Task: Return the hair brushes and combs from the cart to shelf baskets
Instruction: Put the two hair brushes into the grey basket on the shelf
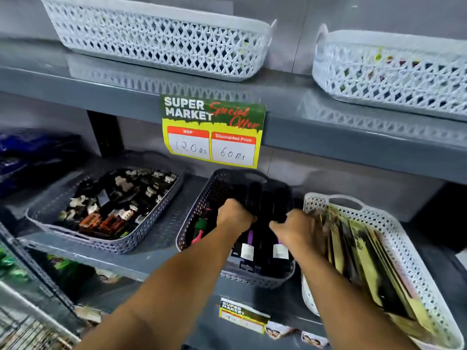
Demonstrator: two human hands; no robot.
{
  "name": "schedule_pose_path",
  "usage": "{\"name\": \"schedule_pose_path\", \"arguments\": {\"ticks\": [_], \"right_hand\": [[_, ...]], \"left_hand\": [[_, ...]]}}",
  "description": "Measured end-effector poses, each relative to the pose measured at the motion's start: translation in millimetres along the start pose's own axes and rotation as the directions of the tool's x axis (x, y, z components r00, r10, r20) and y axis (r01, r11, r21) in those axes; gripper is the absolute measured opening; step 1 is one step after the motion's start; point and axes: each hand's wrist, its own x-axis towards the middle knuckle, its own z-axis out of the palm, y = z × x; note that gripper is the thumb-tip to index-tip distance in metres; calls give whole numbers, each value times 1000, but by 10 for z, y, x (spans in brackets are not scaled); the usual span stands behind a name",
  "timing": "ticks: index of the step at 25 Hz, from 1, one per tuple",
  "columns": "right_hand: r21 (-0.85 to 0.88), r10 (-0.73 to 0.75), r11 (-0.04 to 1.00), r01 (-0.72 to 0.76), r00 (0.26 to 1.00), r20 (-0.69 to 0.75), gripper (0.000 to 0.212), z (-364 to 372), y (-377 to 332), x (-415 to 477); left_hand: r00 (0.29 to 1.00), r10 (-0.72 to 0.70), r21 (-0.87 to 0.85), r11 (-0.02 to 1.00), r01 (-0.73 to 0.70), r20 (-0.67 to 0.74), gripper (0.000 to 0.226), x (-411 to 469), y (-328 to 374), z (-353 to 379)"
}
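Brushes (255,198), black and round-barrelled, stand packed in the dark grey basket (194,218) on the middle shelf (156,253). Left hand (235,214) is curled tight around one barrel; right hand (290,228) is clenched on its neighbour, though its fingertips are hidden. They look light and rigid, the bristles prickly and yielding, so the smooth tagged handles (247,251) likely offer a surer grip. White basket (394,248) of flat packets sits just beside.

This is a shop aisle. A yellow price card (213,131) hangs from the edge of a grey metal shelf (328,127), printed "SUPER MARKET Special Offer" with an MRP and a discounted price handwritten, and plastic lattice baskets (161,46) of packaged goods line the shelves.
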Motion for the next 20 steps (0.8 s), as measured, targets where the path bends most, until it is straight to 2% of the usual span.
{"name": "schedule_pose_path", "arguments": {"ticks": [6,9,12,16,20], "right_hand": [[-185,-37,982,46,998,51,37,64,-20,-34],[-248,-49,966,72,994,98,25,114,-46,-90],[-299,-77,948,106,991,106,12,153,-39,-111],[-317,-95,940,125,990,107,16,160,-52,-124],[-312,-126,938,154,986,110,16,132,-13,-183]], "left_hand": [[1000,7,122,992,-7,1,42,67,-11,95],[999,21,186,982,-25,25,43,78,-8,101],[998,50,203,978,-55,32,26,68,0,112],[998,68,216,974,-69,12,22,28,14,130],[997,71,209,976,-67,-11,9,-44,4,119]]}}
